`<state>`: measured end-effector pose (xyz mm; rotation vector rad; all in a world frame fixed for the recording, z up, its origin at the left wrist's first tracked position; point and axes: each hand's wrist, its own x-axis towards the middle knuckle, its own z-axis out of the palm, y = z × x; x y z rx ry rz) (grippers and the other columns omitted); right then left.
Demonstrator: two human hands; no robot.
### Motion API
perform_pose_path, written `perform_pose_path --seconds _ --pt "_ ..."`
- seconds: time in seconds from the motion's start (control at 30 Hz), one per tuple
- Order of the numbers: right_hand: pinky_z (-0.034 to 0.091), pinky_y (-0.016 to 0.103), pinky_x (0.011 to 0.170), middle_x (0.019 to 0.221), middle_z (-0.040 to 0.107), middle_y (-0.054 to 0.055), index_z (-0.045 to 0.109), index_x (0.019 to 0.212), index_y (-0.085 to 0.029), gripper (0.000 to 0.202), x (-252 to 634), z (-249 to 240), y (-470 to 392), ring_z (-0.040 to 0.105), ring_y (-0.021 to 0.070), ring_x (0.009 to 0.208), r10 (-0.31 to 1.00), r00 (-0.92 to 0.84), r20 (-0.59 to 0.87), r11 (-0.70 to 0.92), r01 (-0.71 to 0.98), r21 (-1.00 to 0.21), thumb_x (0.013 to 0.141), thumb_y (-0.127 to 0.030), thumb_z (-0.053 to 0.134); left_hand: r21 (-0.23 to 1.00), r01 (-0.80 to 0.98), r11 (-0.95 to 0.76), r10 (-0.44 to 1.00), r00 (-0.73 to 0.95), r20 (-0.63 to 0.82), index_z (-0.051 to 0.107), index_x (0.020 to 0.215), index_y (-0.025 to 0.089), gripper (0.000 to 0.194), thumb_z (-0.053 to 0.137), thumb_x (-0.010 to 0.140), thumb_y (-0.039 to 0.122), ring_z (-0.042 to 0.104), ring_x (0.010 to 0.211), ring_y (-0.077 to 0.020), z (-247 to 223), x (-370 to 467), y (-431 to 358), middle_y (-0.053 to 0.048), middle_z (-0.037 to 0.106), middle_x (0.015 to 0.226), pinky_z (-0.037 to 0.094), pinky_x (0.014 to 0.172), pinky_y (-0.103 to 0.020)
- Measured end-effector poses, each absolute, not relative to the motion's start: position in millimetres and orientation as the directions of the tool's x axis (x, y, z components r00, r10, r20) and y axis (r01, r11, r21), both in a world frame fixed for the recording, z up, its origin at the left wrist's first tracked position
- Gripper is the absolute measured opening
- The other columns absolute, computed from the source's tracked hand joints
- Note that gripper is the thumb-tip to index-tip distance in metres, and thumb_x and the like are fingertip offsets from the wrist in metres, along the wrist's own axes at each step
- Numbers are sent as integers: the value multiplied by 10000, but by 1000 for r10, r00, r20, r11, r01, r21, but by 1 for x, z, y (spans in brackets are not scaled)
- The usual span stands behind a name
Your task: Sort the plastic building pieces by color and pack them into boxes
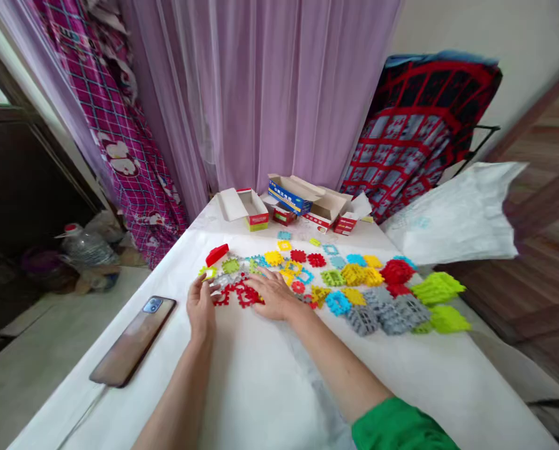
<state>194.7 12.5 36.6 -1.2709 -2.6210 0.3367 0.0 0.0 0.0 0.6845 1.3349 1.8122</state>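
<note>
Red interlocking plastic building pieces (248, 296) lie flat on the white table between my two hands. My left hand (201, 307) rests at their left edge, fingers slightly apart, close to a lime green piece (208, 272). With fingers spread, my right hand (273, 295) lies over the right side of the red pieces and touches them. Pale grey pieces (228, 280) sit just beyond, partly hidden by my fingers. A green piece (230, 265) and a solid red piece (217, 254) are farther back.
Stacks of grey pieces (396, 309), yellow pieces (361, 275) and lime green pieces (441, 287) stand to the right. Opened cardboard boxes (255, 209) line the back. A phone (133, 342) with a cable lies at the left edge. A white plastic bag (457, 215) is at the right.
</note>
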Motion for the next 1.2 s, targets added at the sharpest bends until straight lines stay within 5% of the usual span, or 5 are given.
perform_pose_path --seconds 0.27,0.6,0.93,1.07,1.2 --pt "340 393 1021 1199 668 68 635 1213 -235 453 192 34 11 513 250 1179 832 -521 193 555 785 -274 820 -459 667 962 -242 -128 837 -547 -26 599 1087 198 411 654 739 408 652 701 -123 -5 2 3 -58 670 979 495 525 -216" --pt "336 406 859 998 714 145 636 1114 -165 511 228 24 -28 574 307 998 939 179 295 -124 973 -196 869 -609 569 981 -165 -102 853 -521 0 631 1074 198 375 642 746 378 639 697 -122 -6 7 3 -59 696 974 484 502 -205" --pt "346 337 906 1007 729 35 702 975 -232 150 268 47 -38 578 221 1037 968 9 249 61 960 -272 891 -265 582 982 -168 -87 863 -505 -10 620 1071 193 389 633 726 370 626 666 -118 -3 8 3 -54 688 953 496 487 -218" --pt "343 340 960 1268 651 40 677 1111 -240 304 278 44 -24 515 228 1182 971 -143 192 192 943 -272 814 -304 665 981 -174 -82 872 -489 -14 612 1079 192 405 637 717 371 623 662 -118 -2 8 2 -53 685 954 501 486 -224" --pt "351 362 911 1168 680 57 668 1114 -256 324 272 41 -21 529 250 1141 974 -205 95 221 951 -217 816 -384 666 982 -171 -80 871 -490 -14 614 1077 191 402 633 717 368 626 672 -119 -3 7 3 -55 686 958 505 493 -225"
